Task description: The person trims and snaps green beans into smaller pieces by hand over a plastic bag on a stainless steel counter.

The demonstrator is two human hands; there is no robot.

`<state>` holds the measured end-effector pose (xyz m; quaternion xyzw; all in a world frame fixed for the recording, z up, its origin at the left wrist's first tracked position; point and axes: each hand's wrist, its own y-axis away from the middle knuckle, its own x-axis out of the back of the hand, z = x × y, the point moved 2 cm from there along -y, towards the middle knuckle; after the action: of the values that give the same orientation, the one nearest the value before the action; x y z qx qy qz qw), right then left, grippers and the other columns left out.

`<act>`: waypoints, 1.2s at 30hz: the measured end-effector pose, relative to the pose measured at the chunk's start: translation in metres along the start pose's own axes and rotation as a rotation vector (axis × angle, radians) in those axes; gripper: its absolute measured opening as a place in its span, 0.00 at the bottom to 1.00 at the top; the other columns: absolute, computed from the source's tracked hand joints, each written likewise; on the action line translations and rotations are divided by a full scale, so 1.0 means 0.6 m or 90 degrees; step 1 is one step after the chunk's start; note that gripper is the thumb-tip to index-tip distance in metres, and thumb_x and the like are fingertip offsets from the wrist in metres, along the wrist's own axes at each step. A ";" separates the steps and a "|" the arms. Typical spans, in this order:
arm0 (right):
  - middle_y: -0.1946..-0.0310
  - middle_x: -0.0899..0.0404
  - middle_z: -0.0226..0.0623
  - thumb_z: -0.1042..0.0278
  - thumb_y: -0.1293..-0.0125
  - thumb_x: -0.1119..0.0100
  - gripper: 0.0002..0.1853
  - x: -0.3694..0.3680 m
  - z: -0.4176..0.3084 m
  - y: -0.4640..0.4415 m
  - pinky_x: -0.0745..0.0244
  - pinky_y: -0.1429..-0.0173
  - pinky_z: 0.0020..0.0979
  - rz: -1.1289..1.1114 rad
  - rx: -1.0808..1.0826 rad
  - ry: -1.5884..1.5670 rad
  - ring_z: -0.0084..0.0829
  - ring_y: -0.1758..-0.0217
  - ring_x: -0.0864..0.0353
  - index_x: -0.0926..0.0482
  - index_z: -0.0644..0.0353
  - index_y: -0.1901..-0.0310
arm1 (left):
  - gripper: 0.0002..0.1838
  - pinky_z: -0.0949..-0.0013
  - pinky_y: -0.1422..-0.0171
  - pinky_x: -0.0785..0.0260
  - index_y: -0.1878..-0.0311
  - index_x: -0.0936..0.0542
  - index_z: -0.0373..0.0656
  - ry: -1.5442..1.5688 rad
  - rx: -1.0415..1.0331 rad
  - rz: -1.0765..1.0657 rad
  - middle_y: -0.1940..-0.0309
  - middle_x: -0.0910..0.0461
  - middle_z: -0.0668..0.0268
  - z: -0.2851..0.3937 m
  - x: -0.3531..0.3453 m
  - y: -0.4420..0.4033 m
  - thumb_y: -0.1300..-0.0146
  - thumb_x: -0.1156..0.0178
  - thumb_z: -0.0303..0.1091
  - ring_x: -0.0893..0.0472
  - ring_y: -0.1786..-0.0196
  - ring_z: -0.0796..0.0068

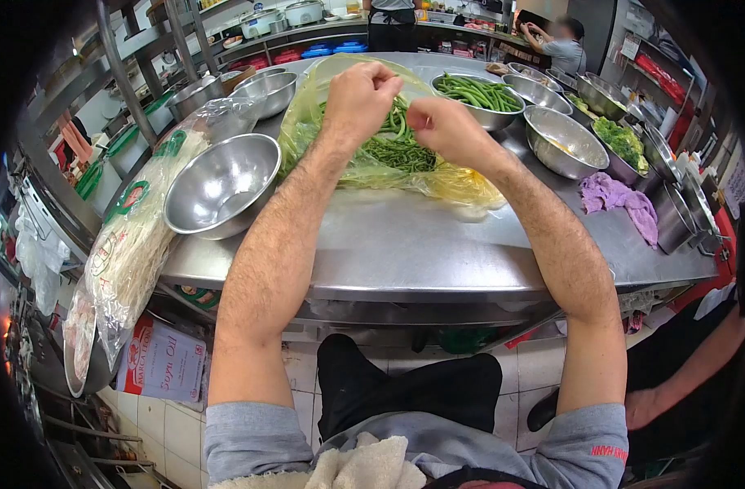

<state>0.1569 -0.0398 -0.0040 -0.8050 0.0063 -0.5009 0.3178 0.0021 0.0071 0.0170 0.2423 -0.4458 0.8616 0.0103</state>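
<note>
Both my hands are raised over a yellowish plastic bag [303, 110] spread on the steel table. Long green beans [397, 122] and a heap of thin green pieces [393, 155] lie on it. My left hand [362, 96] is closed, its fingertips pinched together above the beans. Just right of it and slightly lower, my right hand [447, 130] is closed too, fingers curled inward. What either hand pinches is too small or hidden to name. Beyond my right hand stands a steel bowl of green beans [480, 92].
A bare steel bowl [224, 186] sits left, beside a long plastic pack of noodles [132, 232]. On the right are several steel bowls, one with leafy greens [621, 143], and a purple cloth [617, 204]. Another person's hand [643, 407] shows at lower right; people stand at the back.
</note>
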 end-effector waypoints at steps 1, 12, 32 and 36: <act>0.68 0.20 0.40 0.74 0.44 0.44 0.08 -0.006 0.011 0.004 0.26 0.57 0.38 -0.001 0.000 0.000 0.43 0.62 0.21 0.21 0.61 0.61 | 0.12 0.74 0.63 0.29 0.62 0.17 0.37 0.000 0.001 0.000 0.72 0.17 0.65 -0.008 0.004 -0.001 0.41 0.36 0.37 0.21 0.70 0.80; 0.67 0.19 0.44 0.70 0.40 0.41 0.14 0.025 -0.009 -0.001 0.24 0.58 0.36 0.176 0.016 -0.121 0.39 0.63 0.18 0.26 0.64 0.53 | 0.12 0.78 0.55 0.26 0.58 0.23 0.35 0.420 0.164 -0.153 0.67 0.20 0.67 -0.004 -0.019 0.000 0.37 0.37 0.35 0.20 0.64 0.82; 0.59 0.26 0.37 0.75 0.38 0.49 0.12 0.065 0.060 0.005 0.34 0.47 0.40 0.166 0.043 0.343 0.32 0.53 0.25 0.20 0.57 0.54 | 0.12 0.61 0.50 0.26 0.58 0.18 0.40 -0.231 0.102 -0.324 0.61 0.17 0.57 -0.067 -0.082 0.011 0.44 0.38 0.33 0.18 0.56 0.59; 0.56 0.26 0.37 0.71 0.38 0.44 0.13 0.029 0.023 0.007 0.31 0.48 0.38 0.080 0.104 0.304 0.37 0.51 0.25 0.23 0.58 0.51 | 0.11 0.64 0.53 0.26 0.59 0.17 0.39 -0.207 0.095 -0.223 0.64 0.16 0.59 -0.041 -0.038 0.008 0.45 0.41 0.30 0.17 0.60 0.63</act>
<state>0.1785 -0.0420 0.0036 -0.6340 0.0904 -0.6548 0.4014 0.0111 0.0278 -0.0082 0.4512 -0.3282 0.8270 0.0696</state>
